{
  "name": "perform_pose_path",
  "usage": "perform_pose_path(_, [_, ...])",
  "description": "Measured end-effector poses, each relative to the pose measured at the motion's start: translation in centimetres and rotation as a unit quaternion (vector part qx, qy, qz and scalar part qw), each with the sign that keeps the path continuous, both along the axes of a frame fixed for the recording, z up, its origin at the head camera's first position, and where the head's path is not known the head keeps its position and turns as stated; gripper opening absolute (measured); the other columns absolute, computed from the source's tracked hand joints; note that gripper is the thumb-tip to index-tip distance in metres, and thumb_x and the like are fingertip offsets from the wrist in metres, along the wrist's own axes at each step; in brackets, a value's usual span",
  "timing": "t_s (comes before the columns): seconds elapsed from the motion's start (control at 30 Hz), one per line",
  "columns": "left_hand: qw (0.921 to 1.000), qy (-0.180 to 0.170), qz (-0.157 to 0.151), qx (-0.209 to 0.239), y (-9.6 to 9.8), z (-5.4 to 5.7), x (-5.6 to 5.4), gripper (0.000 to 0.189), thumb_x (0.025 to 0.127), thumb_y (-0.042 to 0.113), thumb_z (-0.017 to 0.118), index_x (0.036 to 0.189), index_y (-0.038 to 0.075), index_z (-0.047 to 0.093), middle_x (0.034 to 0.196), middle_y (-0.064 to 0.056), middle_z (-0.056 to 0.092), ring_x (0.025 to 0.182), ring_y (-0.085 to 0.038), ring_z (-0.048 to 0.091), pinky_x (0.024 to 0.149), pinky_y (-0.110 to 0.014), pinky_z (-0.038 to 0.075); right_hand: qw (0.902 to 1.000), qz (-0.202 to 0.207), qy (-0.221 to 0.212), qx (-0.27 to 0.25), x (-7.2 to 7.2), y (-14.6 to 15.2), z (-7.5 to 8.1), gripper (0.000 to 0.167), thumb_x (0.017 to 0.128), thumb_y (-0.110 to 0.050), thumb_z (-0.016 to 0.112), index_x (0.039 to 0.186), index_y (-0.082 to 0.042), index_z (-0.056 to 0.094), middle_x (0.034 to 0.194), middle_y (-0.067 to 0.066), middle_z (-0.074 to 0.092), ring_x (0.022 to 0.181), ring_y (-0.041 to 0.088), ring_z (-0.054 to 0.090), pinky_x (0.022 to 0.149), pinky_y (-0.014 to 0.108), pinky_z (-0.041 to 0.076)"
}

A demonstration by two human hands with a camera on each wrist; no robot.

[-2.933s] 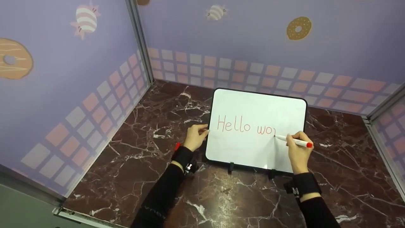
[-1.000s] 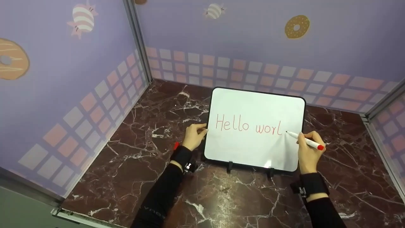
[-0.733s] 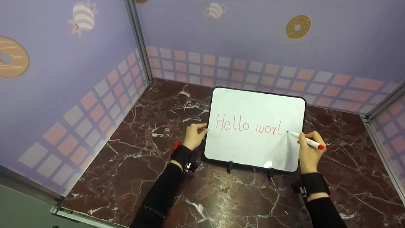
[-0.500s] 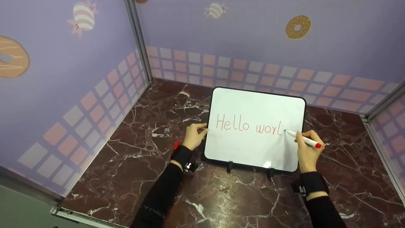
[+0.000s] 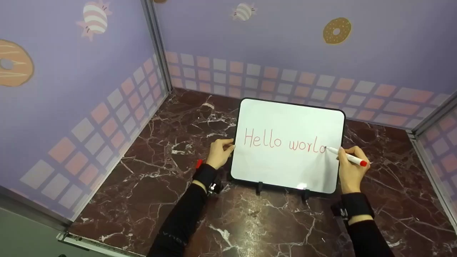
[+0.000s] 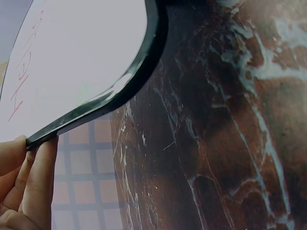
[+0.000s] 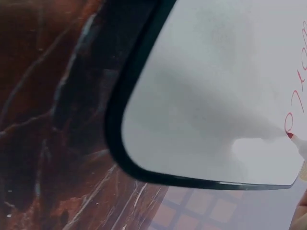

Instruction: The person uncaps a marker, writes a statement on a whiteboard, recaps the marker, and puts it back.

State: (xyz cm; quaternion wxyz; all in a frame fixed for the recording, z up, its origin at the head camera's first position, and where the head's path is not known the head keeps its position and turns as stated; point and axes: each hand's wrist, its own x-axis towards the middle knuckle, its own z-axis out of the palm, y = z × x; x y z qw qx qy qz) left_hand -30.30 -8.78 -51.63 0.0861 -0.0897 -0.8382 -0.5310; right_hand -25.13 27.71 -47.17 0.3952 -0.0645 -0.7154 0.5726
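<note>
A black-framed whiteboard [image 5: 278,167] leans back on the table with "Hello worl" and a small round stroke in red across its middle. At its left edge, my left hand [image 5: 219,154] pinches the frame, thumb in front and fingers behind, as the left wrist view shows. My right hand [image 5: 352,175] grips a white marker [image 5: 351,159] with a red end, near the board's right edge. Its red tip [image 7: 289,135] is right at the round stroke [image 7: 288,122] in the right wrist view. Most of the right hand lies outside that view.
Two black support feet [image 5: 259,188] hold the board's lower edge. A small red object [image 5: 199,164] lies beside the left wrist, partly hidden by it. Purple panels [image 5: 285,39] with a tile pattern enclose the dark marbled table [image 5: 250,228] at the back and sides.
The right hand has moved rightward with the marker; since 2.9 s ago the "r" was finished, then an "l" and the round stroke appeared. The left hand stays at the board's edge.
</note>
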Motion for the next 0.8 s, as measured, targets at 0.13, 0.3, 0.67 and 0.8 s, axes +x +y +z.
perform_pose_path(0.13, [1.0, 0.002, 0.0, 0.002, 0.1, 0.0, 0.0, 0.031, 0.093, 0.002, 0.065, 0.121, -0.01, 0.065, 0.099, -0.024, 0.074, 0.076, -0.043, 0.071, 0.061, -0.03, 0.06, 0.9998, 0.006, 0.013, -0.012, -0.8, -0.1, 0.5, 0.018, 0.086, 0.007, 0.065, 0.077, 0.02, 0.055, 0.06, -0.016, 0.059, 0.055, -0.001, 0.057, 0.052, 0.015, 0.04])
perform_pose_path(0.3, [1.0, 0.003, 0.001, 0.007, 0.1, -0.2, -0.1, 0.031, 0.092, 0.001, 0.065, 0.12, -0.011, 0.065, 0.099, -0.025, 0.073, 0.077, -0.043, 0.072, 0.062, -0.031, 0.061, 0.9993, 0.015, 0.026, -0.023, -1.6, 0.0, 0.7, 0.02, 0.086, 0.006, 0.066, 0.078, 0.021, 0.055, 0.063, -0.013, 0.06, 0.056, 0.001, 0.058, 0.054, 0.016, 0.042])
perform_pose_path(0.67, [0.9999, 0.008, 0.006, -0.005, -0.1, -0.3, -0.2, 0.031, 0.092, 0.003, 0.066, 0.121, -0.01, 0.066, 0.097, -0.024, 0.074, 0.072, -0.041, 0.071, 0.059, -0.029, 0.059, 0.9996, 0.026, 0.015, -0.002, -0.1, 0.4, -0.2, 0.02, 0.084, 0.009, 0.063, 0.071, 0.02, 0.052, 0.057, -0.014, 0.057, 0.052, -0.001, 0.054, 0.05, 0.014, 0.041])
perform_pose_path(0.8, [0.9999, 0.009, 0.004, -0.007, -0.1, -0.3, -0.1, 0.032, 0.092, 0.003, 0.066, 0.121, -0.01, 0.065, 0.098, -0.024, 0.074, 0.072, -0.041, 0.071, 0.059, -0.028, 0.059, 0.9995, 0.029, 0.01, 0.001, 0.7, 0.4, -0.2, 0.02, 0.084, 0.011, 0.063, 0.071, 0.02, 0.051, 0.057, -0.013, 0.056, 0.052, 0.0, 0.051, 0.051, 0.013, 0.042])
